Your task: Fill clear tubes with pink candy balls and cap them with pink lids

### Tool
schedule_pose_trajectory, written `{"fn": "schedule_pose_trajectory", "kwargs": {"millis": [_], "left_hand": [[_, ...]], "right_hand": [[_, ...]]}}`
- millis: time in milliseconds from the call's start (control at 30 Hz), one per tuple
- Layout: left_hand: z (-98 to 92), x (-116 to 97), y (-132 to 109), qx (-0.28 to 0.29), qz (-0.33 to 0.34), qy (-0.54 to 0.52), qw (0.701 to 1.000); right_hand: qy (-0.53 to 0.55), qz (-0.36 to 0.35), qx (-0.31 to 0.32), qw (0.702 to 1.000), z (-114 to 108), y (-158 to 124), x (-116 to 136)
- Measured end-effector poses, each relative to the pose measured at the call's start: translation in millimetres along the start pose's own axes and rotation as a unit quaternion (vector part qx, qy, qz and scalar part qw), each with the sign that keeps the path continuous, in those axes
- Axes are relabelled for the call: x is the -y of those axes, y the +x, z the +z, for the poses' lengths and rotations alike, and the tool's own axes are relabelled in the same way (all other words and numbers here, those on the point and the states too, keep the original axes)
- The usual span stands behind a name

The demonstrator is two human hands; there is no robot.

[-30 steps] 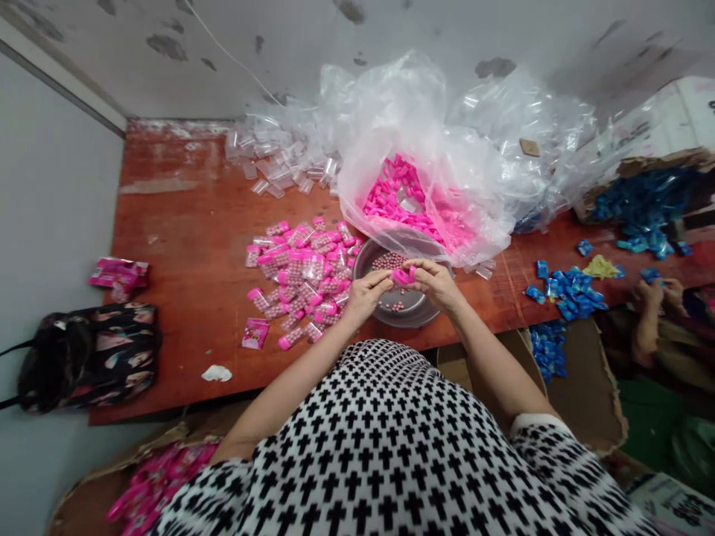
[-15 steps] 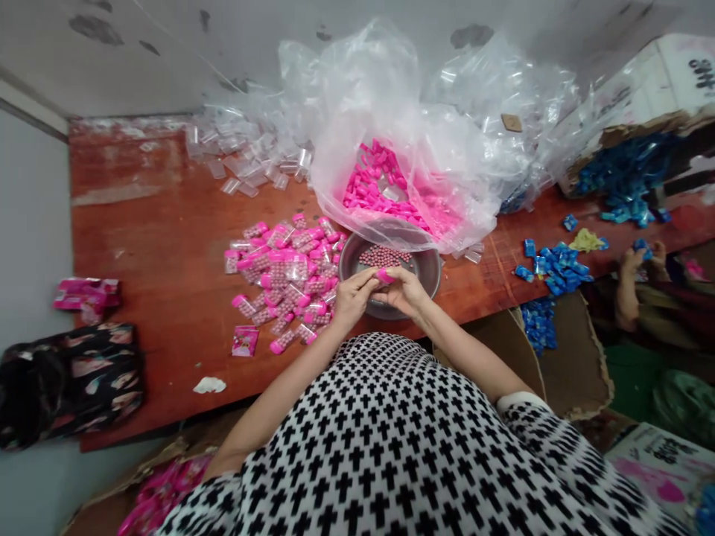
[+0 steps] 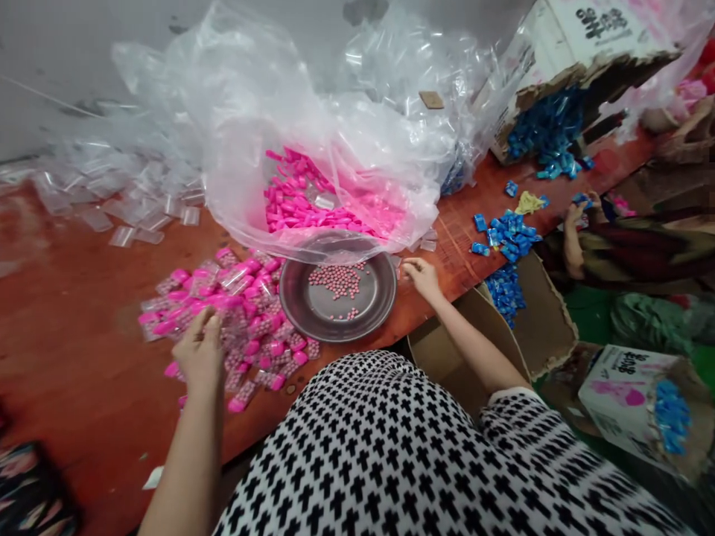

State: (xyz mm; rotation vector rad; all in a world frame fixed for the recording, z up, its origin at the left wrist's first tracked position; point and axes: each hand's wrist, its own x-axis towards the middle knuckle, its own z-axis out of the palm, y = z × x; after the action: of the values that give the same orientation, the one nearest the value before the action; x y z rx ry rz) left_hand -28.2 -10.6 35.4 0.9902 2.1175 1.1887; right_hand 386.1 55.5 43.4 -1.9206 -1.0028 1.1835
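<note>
My left hand [image 3: 199,348] is over the heap of small clear bottles with pink caps [image 3: 262,327], which hold pink beads. Its fingers are curled and slightly blurred beside a pink cap; I cannot make out whether they grip that bottle. My right hand [image 3: 423,278] is just off the right rim of a grey metal bowl [image 3: 299,321], thumb and fingers pinched together. Something small and clear seems to be at its fingertips, too faint to name. Loose pink beads [image 3: 337,281] lie in the bowl.
Behind the bowl, a large clear plastic bag [image 3: 240,149] holds many pink caps [image 3: 302,197]. Empty clear containers [image 3: 148,212] lie at the left rear. Blue wrapped pieces [image 3: 511,234] and a tipped carton [image 3: 592,45] are to the right. Another person's hand [image 3: 575,216] works there.
My hands have parted from over the bowl, where they held a pink-capped piece. The left went to the bottle heap, the right to the bowl's right side. The view has shifted right.
</note>
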Motion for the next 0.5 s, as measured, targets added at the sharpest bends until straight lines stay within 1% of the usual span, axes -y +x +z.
{"fn": "schedule_pose_trajectory", "kwargs": {"millis": [33,67,133,233,333,400,500], "left_hand": [[-1.5,1,0,0.001,0.010,0.026,1.000],[-0.9,-1,-3,0.005,0.022,0.045,0.999],[6.7,-9,-14,0.011,0.055,0.068,0.996],[29.2,-26,-36,0.044,0.077,0.061,0.994],[53.3,-40,-56,0.107,0.057,0.043,0.992],[65.2,-46,-66,0.138,0.053,0.045,0.988],[74.7,-50,-78,0.170,0.082,0.057,0.980]], "right_hand": [[-0.103,0.007,-0.049,0.993,-14,17,-6],[-0.182,0.024,-0.084,0.979,-26,33,-10],[-0.253,0.063,-0.123,0.958,-43,61,-14],[-0.270,0.127,-0.146,0.943,-51,94,-15],[-0.286,0.178,-0.159,0.928,-48,117,-15],[-0.294,0.199,-0.159,0.921,-44,127,-16],[-0.305,0.211,-0.144,0.918,-42,134,-17]]}}
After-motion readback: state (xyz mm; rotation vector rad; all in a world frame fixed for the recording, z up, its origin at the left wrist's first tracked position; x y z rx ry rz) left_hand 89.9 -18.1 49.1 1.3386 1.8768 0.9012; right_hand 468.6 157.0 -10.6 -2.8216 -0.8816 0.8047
